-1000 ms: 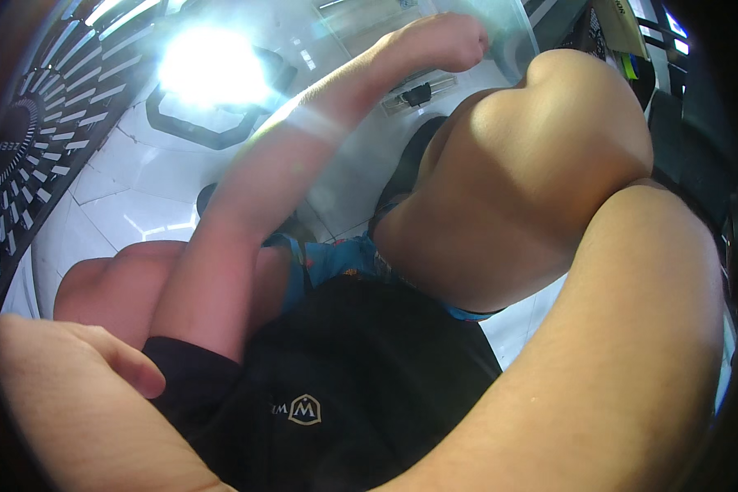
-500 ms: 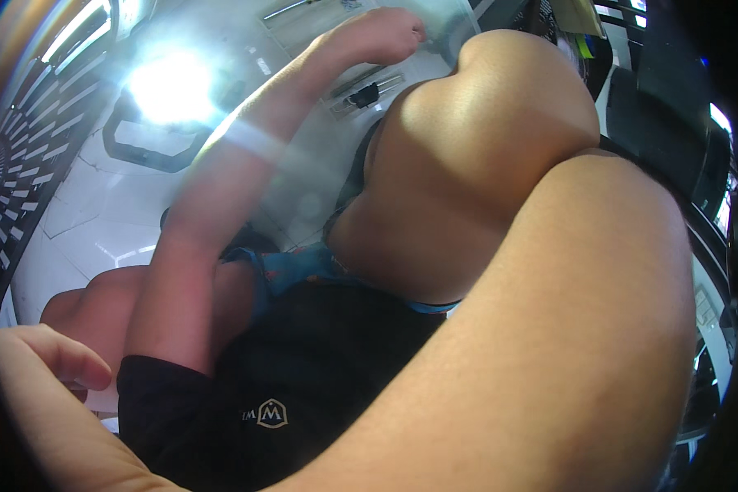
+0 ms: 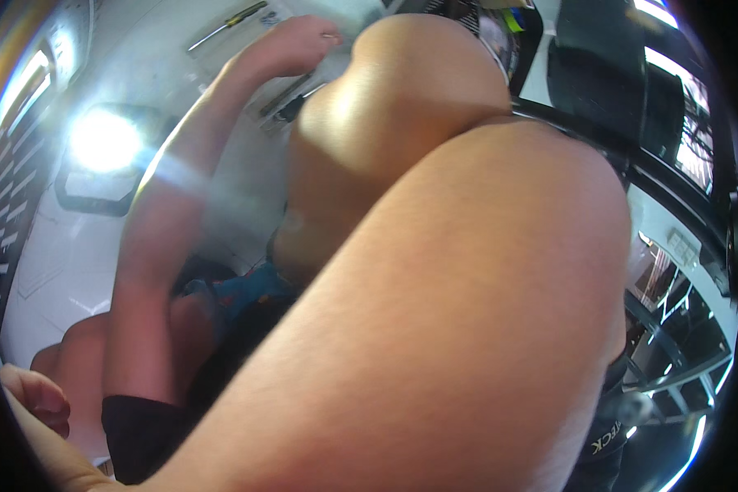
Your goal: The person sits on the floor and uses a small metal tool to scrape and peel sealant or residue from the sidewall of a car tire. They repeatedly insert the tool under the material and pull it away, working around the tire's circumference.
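Note:
My left hand [image 3: 299,45] is closed at the far end of my stretched left arm, just left of my bent bare knee [image 3: 414,53]. A tiny pale bit shows at its fingertips, too small to name. Left of that hand, a screwdriver [image 3: 228,26] with a yellow and dark handle lies on a pale surface. Under the left wrist is a clear, flat piece, perhaps packaging [image 3: 291,98], partly hidden by the arm and knee. My right forearm crosses close in front, and my right hand [image 3: 37,402] is at the lower left edge with fingers curled; whatever it holds, if anything, is hidden.
A glaring light [image 3: 107,141] shines by a dark-framed piece [image 3: 94,201] on the left. A black slotted panel [image 3: 4,225] runs along the left edge. Black chair-like furniture [image 3: 590,90] stands at the upper right, with a black bar [image 3: 672,197] below it.
The view has shifted, so most things sit farther left. More of the screwdriver shows. My right forearm covers more of the black shirt. Both hands stay closed.

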A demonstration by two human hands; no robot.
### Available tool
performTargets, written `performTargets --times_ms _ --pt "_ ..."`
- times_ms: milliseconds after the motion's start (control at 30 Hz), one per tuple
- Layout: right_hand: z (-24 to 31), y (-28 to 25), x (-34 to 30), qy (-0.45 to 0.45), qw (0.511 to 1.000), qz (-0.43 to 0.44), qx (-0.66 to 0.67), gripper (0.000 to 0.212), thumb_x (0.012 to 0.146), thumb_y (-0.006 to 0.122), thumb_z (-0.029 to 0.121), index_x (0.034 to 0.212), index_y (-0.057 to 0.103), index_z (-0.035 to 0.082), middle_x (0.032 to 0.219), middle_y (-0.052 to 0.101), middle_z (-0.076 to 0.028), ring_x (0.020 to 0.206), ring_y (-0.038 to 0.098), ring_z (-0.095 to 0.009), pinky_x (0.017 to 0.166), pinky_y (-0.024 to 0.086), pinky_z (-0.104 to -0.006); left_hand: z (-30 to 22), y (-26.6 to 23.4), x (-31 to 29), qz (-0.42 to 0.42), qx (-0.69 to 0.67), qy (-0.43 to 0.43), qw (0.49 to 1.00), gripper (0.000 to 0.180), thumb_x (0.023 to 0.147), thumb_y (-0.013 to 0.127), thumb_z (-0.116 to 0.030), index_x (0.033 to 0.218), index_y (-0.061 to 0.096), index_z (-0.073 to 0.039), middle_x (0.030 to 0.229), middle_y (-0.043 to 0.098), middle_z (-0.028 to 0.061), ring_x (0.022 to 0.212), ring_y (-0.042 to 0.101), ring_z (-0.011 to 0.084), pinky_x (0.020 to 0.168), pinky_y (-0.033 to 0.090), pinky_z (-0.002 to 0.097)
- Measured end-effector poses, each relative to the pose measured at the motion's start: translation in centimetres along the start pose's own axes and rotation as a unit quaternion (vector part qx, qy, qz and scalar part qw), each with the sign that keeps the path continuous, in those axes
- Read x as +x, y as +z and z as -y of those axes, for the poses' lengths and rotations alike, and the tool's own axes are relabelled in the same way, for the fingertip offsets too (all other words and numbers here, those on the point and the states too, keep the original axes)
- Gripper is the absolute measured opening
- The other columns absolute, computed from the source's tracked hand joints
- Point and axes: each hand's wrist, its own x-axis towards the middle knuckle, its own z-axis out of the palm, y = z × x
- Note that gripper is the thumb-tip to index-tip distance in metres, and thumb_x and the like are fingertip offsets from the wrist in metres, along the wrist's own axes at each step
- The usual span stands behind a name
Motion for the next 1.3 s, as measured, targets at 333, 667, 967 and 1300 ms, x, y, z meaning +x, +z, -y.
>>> performTargets --times_ms 333,667,967,1300 --pt "0.2 -0.7 1.0 -0.003 0.999 -0.022 -0.025 0.014 0.077 0.089 0.024 0.085 0.08 0.018 0.084 0.079 -0.002 0.077 0.076 -0.026 0.064 0.057 -0.0421 1.6 0.1 0.2 0.014 0.029 -0.006 0.999 0.034 0.101 0.055 -0.023 0.117 0.075 -0.001 0.115 0.075 0.0245 0.11 0.071 0.0421 0.097 0.055 0.0495" --pt "-1.8 1.5 3.5 -0.02 0.994 -0.102 0.033 0.012 0.082 0.086 0.026 0.091 0.081 0.019 0.09 0.081 -0.002 0.08 0.077 -0.029 0.069 0.058 -0.0444 3.9 0.0 0.2 -0.003 0.1 -0.175 0.98 0.034 0.1 0.063 -0.027 0.126 0.075 -0.008 0.13 0.073 0.0197 0.123 0.068 0.0396 0.107 0.053 0.049" --pt "-3.6 0.8 3.2 -0.001 0.999 -0.049 -0.017 0.014 0.084 0.083 0.025 0.094 0.08 0.016 0.092 0.081 -0.004 0.082 0.077 -0.031 0.071 0.059 -0.045 4.2 0.8 0.8 0.008 0.115 -0.194 0.974 0.035 0.1 0.067 -0.027 0.129 0.073 -0.008 0.127 0.074 0.0193 0.12 0.07 0.0376 0.104 0.054 0.0479" --pt "-3.6 0.1 2.1 0.024 0.999 -0.032 -0.022 0.016 0.086 0.08 0.024 0.097 0.08 0.012 0.095 0.08 -0.007 0.085 0.076 -0.032 0.073 0.059 -0.0458 4.5 0.2 2.3 0.065 0.21 -0.144 0.965 0.032 0.092 0.062 -0.019 0.117 0.079 -0.008 0.12 0.077 0.0191 0.114 0.073 0.0387 0.098 0.058 0.0516"
